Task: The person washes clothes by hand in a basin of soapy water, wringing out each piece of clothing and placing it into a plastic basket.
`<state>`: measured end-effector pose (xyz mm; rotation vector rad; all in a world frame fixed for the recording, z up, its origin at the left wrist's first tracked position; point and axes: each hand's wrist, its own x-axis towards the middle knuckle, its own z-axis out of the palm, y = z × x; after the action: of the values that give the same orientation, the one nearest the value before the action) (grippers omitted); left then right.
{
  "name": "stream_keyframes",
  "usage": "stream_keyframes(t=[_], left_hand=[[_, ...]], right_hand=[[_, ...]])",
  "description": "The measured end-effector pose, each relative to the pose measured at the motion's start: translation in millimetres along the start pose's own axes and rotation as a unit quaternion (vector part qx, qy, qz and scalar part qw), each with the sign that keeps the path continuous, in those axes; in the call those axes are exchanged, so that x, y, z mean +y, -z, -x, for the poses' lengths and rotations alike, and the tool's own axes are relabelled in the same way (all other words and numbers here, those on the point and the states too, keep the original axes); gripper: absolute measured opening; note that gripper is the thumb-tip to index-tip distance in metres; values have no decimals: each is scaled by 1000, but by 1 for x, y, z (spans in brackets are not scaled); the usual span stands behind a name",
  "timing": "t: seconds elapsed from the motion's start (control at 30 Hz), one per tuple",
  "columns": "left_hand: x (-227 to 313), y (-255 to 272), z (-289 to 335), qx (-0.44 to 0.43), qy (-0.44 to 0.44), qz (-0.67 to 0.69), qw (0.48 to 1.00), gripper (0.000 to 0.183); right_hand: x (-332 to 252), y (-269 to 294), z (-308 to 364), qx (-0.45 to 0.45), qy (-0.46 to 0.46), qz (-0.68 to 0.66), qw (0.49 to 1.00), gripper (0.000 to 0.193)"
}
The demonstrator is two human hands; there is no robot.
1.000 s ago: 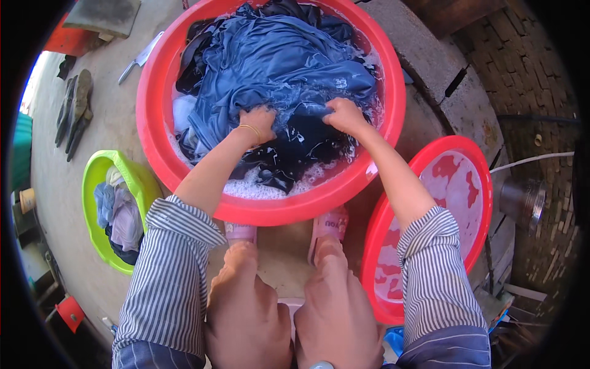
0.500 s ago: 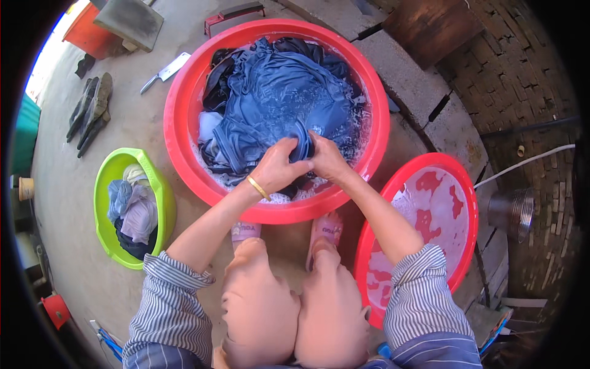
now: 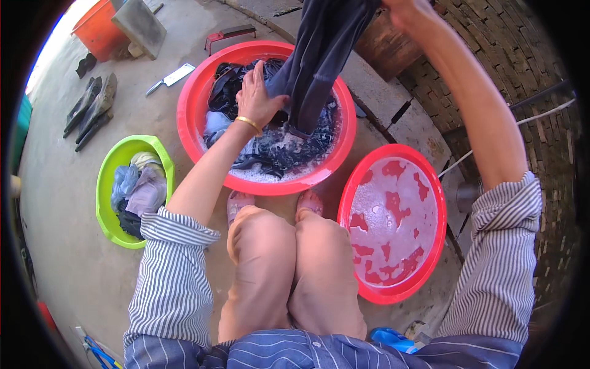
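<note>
A dark blue wet garment (image 3: 321, 64), which looks like a pair of trousers, hangs stretched up out of the large red basin (image 3: 186, 132). My right hand (image 3: 407, 13), blurred at the top edge, is raised high and grips its upper end. Over the basin my left hand (image 3: 258, 95) has its fingers spread, thumb against the hanging cloth or just beside it. More dark clothes (image 3: 228, 92) and a pale blue cloth (image 3: 215, 125) lie in sudsy water below. The garment's lower end dips among them.
At right stands a second red basin (image 3: 439, 246) with foamy water. A green tub (image 3: 106, 212) of small laundry sits at left. A cleaver (image 3: 178, 75) and dark boots (image 3: 98, 107) lie on the concrete. A brick wall (image 3: 491, 80) with a white hose (image 3: 485, 144) borders the right.
Both hands were together on blue cloth in the large basin. My right hand has risen far up and right, lifting the garment; my left has moved up and left, its fingers opening.
</note>
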<state>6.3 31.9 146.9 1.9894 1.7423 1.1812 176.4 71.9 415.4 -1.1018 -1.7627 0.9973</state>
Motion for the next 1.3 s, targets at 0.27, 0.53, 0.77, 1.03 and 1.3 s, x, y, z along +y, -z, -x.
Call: stream_keyframes(t=[0.27, 0.53, 0.77, 1.03, 1.3], left_hand=[[28, 8, -79, -102, -24, 375, 921, 24], [-80, -66, 19, -184, 52, 83, 978, 33], [-141, -148, 96, -300, 76, 38, 950, 44], [-113, -170, 93, -347, -11, 53, 936, 42], [-135, -64, 5, -384, 75, 305, 868, 51]], right_hand=[[-67, 74, 4, 175, 28, 71, 982, 22], [252, -34, 75, 28, -100, 33, 994, 30], [464, -180, 162, -77, -394, 269, 875, 37], [494, -150, 165, -149, -386, 276, 868, 34], [250, -131, 77, 99, -332, 90, 934, 32]])
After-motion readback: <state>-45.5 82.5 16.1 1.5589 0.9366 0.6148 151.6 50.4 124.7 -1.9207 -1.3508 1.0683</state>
